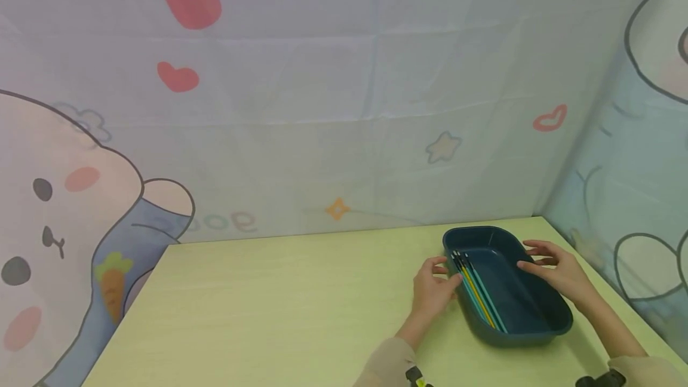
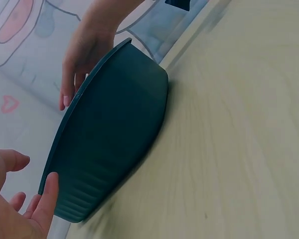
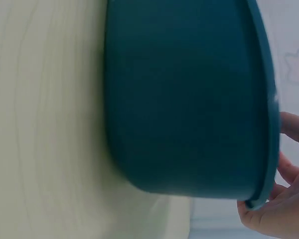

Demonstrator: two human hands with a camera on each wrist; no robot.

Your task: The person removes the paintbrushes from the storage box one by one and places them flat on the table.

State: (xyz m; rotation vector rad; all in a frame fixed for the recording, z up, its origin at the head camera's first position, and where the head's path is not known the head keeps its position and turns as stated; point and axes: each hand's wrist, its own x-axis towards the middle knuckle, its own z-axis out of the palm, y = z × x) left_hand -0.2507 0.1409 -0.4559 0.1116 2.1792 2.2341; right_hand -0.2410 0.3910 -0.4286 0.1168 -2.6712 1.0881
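A dark teal plastic basin [image 1: 518,291] stands at the right of the table. Along its inner left side lie several thin paintbrushes [image 1: 478,297] with turquoise and yellow handles, their dark tips toward the far end. My left hand [image 1: 432,288] is at the basin's left rim, thumb and fingers spread; in the left wrist view a fingertip overlaps the outer wall [image 2: 104,129]. On the opposite side, my right hand [image 1: 559,273] is at the right rim with the thumb reaching over the edge and the fingers loosely extended. In the right wrist view its fingers are partly hidden behind the rim.
The pale yellow-green table [image 1: 269,303] stretches to the left of the basin. Behind it hangs a printed cloth [image 1: 301,106] with hearts and a cartoon animal. Another printed cloth [image 1: 634,196] runs along the table's right edge, close beyond my right hand.
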